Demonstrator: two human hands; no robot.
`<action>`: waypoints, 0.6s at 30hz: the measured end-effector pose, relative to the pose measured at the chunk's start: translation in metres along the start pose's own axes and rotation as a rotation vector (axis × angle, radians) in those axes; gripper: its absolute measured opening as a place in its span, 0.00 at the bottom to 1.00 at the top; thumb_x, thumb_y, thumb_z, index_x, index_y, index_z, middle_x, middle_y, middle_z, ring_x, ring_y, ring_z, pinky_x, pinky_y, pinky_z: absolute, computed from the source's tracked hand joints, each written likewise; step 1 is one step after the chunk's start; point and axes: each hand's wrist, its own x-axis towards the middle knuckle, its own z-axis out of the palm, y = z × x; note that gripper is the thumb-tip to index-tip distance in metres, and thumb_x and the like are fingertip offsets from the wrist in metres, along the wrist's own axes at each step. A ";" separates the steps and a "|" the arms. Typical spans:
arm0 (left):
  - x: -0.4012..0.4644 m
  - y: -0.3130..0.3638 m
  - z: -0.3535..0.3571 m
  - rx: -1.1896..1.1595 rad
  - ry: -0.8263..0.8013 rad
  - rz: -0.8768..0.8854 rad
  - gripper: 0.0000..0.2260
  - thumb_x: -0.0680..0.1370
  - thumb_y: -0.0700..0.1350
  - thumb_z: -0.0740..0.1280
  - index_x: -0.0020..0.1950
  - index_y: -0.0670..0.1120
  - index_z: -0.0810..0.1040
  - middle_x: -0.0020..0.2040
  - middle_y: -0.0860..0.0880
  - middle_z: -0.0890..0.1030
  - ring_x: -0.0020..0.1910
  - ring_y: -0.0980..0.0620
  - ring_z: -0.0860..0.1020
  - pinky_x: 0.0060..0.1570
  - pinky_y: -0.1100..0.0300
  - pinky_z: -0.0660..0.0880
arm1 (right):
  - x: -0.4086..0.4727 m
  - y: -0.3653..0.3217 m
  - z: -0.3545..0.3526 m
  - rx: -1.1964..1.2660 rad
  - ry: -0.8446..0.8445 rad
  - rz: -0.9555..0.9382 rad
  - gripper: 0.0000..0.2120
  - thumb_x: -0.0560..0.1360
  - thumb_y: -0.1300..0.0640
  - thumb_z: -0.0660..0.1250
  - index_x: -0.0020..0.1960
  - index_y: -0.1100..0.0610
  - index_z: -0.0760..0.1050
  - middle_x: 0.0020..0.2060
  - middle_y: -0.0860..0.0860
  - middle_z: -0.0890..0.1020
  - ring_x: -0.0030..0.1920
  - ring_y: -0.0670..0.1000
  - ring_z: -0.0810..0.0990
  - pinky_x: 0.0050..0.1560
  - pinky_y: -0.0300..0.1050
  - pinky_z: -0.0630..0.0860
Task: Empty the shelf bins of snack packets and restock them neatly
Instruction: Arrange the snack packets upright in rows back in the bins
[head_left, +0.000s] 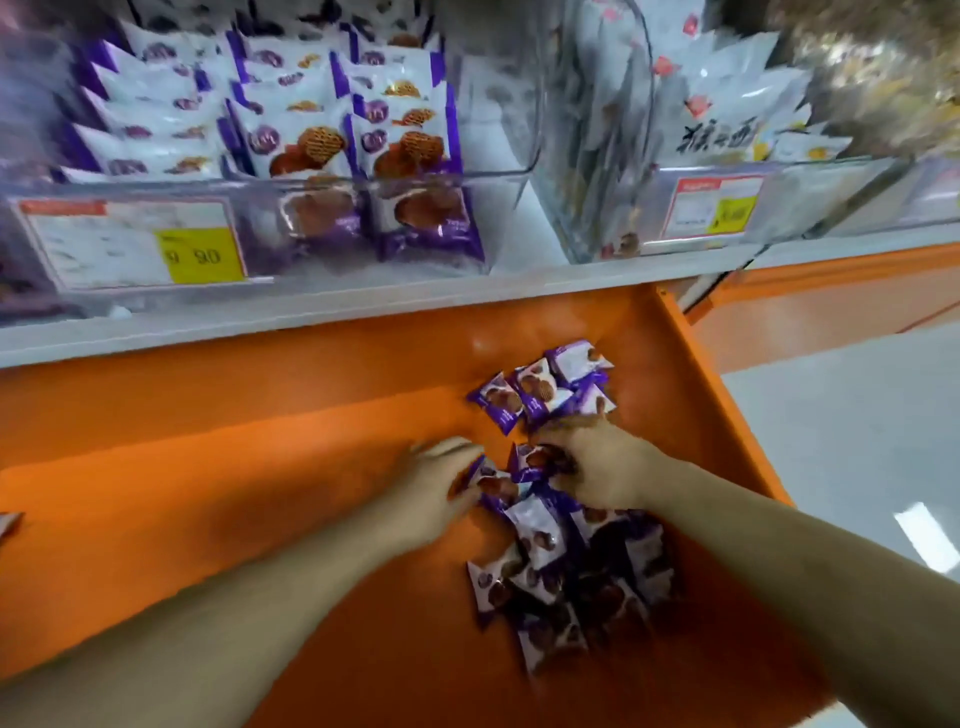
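Both my hands are down on the orange shelf (234, 467), working a loose heap of snack packets (566, 571); I count three or four lying apart at the far end of the heap (540, 389), and roughly a dozen more piled nearer me, though the blur and overlap keep me from an exact number. My left hand (436, 488) lies at the heap's left edge with the fingers fairly straight, their tips touching a packet (491, 486); whether they actually pinch it I cannot tell. My right hand (597, 467) has its fingers curled round one packet (530, 460) in the middle of the heap.

Above, on the white shelf (363, 306), stand two clear plastic bins; the left bin (260, 234) holds the same purple-and-white packets stood upright in three rows, with a gap at its right side; the right bin (623, 171) holds white packets with black lettering and red marks. Each bin carries one price label with a yellow patch, the left label (135, 244) and the right label (717, 205).

The packets are small and square, white-faced with purple edges and a picture of a round brown biscuit.
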 end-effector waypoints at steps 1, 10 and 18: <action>0.037 0.004 -0.014 0.043 0.007 0.106 0.24 0.84 0.54 0.64 0.81 0.56 0.65 0.82 0.55 0.62 0.81 0.49 0.58 0.79 0.51 0.47 | 0.007 0.005 0.008 -0.029 -0.004 0.019 0.32 0.78 0.47 0.72 0.79 0.52 0.68 0.75 0.53 0.72 0.76 0.57 0.68 0.77 0.51 0.66; 0.056 0.028 -0.001 -0.029 -0.100 -0.318 0.19 0.79 0.55 0.72 0.69 0.55 0.78 0.75 0.50 0.64 0.74 0.44 0.60 0.73 0.53 0.58 | 0.022 0.011 0.031 -0.035 0.065 0.130 0.23 0.76 0.51 0.73 0.70 0.44 0.75 0.65 0.51 0.70 0.71 0.56 0.63 0.66 0.57 0.77; -0.008 0.036 -0.036 -0.065 -0.161 -0.483 0.24 0.80 0.54 0.71 0.72 0.48 0.70 0.69 0.49 0.76 0.65 0.50 0.73 0.56 0.59 0.68 | -0.011 -0.017 -0.008 0.218 0.116 0.176 0.15 0.74 0.57 0.76 0.53 0.46 0.73 0.43 0.44 0.81 0.40 0.45 0.81 0.35 0.36 0.74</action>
